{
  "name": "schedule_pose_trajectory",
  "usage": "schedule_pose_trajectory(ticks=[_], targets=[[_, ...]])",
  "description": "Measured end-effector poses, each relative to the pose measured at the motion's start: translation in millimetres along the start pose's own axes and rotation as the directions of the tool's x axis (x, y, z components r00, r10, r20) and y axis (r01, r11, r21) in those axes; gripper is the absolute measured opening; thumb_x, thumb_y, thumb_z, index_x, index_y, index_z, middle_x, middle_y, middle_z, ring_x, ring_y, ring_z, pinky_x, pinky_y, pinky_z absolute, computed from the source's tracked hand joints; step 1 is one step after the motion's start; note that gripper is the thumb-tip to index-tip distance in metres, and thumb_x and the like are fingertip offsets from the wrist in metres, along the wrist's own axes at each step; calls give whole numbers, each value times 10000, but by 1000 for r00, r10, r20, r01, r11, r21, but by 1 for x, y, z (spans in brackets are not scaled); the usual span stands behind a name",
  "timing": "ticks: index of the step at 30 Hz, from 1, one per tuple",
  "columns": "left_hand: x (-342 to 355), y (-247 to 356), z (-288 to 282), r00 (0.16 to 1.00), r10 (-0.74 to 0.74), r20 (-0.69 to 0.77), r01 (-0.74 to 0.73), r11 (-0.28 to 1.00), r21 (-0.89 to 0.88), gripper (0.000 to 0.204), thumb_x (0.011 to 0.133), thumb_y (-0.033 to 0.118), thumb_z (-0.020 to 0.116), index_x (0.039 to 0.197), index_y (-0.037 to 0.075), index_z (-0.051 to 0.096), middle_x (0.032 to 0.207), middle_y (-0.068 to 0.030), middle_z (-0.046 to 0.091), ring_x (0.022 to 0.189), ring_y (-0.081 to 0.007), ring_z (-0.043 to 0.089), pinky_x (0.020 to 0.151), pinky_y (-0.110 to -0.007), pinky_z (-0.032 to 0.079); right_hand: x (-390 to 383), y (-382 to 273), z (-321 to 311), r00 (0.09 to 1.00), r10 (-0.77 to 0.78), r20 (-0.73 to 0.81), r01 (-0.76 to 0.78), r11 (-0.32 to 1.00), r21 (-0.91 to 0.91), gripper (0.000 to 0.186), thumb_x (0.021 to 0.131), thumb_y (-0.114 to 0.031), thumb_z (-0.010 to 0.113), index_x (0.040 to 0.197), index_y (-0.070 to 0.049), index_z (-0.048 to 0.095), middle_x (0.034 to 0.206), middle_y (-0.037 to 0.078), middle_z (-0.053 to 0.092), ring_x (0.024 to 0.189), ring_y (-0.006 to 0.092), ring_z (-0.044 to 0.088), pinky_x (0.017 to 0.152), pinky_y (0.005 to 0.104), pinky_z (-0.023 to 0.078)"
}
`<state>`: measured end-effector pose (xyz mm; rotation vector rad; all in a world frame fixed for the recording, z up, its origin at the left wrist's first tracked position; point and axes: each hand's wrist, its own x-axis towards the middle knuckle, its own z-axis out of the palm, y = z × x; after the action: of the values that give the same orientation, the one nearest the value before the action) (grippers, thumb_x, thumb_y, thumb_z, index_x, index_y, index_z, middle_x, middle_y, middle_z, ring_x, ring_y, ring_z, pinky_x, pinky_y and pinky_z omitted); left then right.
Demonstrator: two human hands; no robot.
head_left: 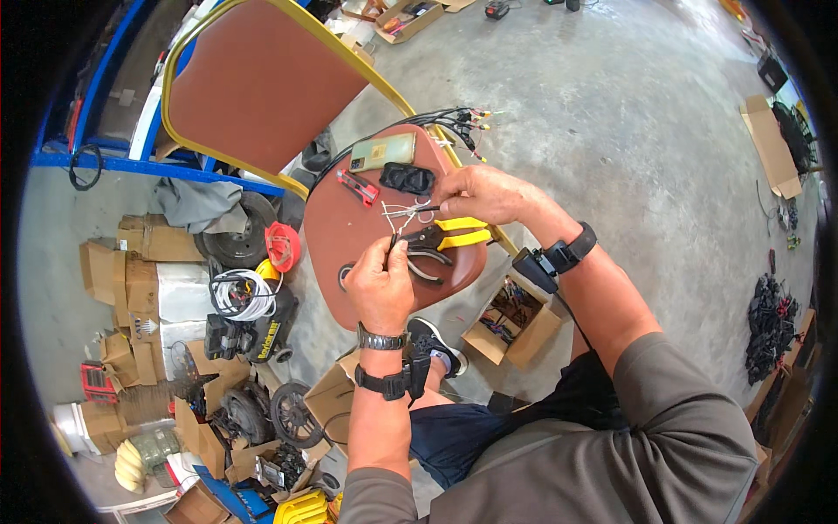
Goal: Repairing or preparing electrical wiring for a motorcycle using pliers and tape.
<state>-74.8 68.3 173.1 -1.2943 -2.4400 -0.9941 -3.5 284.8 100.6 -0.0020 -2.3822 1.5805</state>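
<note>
My left hand (384,278) pinches a black cable (393,248) whose thin white wire ends point upward, over the seat of a brown chair (336,229). My right hand (482,196) is closed on a thin black cable end (431,209), with thin pale strands and loops in front of it; I cannot tell them apart clearly. Just under the hands lie yellow-handled pliers (461,233). Farther up the seat are a red utility knife (357,187), a black case (407,178) and a pale green phone (382,152). A black ring (343,274), partly hidden, sits beside my left hand.
Black cables with coloured connectors (463,119) hang over the seat's far edge. An open carton of parts (513,316) stands right of the chair. Boxes, wheels, a red helmet (282,245) and a white cable coil (242,294) crowd the left. Black cables (772,327) lie far right.
</note>
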Motion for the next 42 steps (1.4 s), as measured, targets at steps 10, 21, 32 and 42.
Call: schedule_pose_trajectory(ticks=[10, 21, 32, 42], targets=[[-38, 25, -21, 869, -435, 236, 480, 626, -615, 142, 912, 142, 736, 893, 4, 706, 679, 26, 616, 602, -33, 514, 535, -203, 399, -45, -61, -21, 993, 75, 96, -66, 993, -94, 161, 905, -151, 647, 990, -18, 678, 886, 133, 676, 820, 273, 648, 751, 389, 503], [-163, 41, -47, 752, -466, 467, 658, 482, -578, 173, 903, 161, 750, 910, -6, 704, 658, 34, 599, 587, -32, 508, 533, -211, 416, -137, -90, 32, 920, 147, 364, -126, 989, -80, 165, 902, -119, 647, 1028, -19, 681, 949, 147, 692, 897, 292, 667, 800, 375, 515], [-233, 38, -55, 585, -512, 629, 800, 237, -551, 168, 912, 174, 711, 901, 8, 699, 672, 2, 649, 550, -27, 521, 485, -198, 384, -152, -79, 89, 871, 170, 462, -186, 982, -10, 237, 893, -168, 672, 1071, -13, 685, 960, 143, 701, 900, 265, 667, 830, 365, 519], [-239, 22, -62, 496, -560, 664, 836, 99, -540, 119, 907, 131, 703, 882, 17, 677, 644, -17, 620, 526, -60, 523, 449, -201, 361, -19, -22, 119, 947, 64, 316, 253, 456, -853, 358, 830, -216, 607, 1113, 1, 635, 1046, 137, 658, 1034, 328, 612, 802, 470, 532]])
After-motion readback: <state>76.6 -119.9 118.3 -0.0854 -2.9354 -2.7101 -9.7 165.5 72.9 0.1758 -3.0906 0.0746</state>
